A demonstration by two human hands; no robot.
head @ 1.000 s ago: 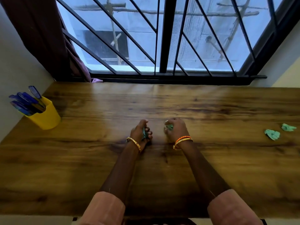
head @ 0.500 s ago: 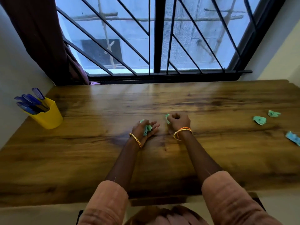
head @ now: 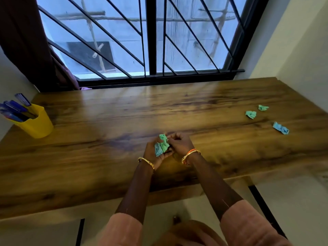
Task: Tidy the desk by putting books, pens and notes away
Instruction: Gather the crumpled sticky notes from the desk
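Two hands: both meet over the near middle of the worktop [head: 106, 157], wrists banded with bangles.
Left hand [head: 154, 150]: palm turned up, fingers curled round the held notes [head: 161, 145].
Right hand [head: 179, 142]: fingers curled, tips pinching the top of the same bundle; whether it holds a separate scrap of its own cannot be told.
Held notes: crumpled paper, mint green at the top and pale blue-green at the lower left, creased into irregular folds, lying in the left palm between the two hands.
Loose green notes: one crumpled scrap [head: 251, 114] and a second [head: 263, 107] just beyond it, near each other at the far right of the worktop.
Loose blue note [head: 281, 128]: a longer, twisted, light blue scrap, nearer than the green pair and further right.
Pen cup [head: 38, 124]: yellow, upright, at the far left edge of the worktop.
Pens [head: 15, 108]: several blue-capped pens standing in the cup, leaning left.
Worktop: dark-grained wood, glossy, running under a barred window [head: 150, 38].
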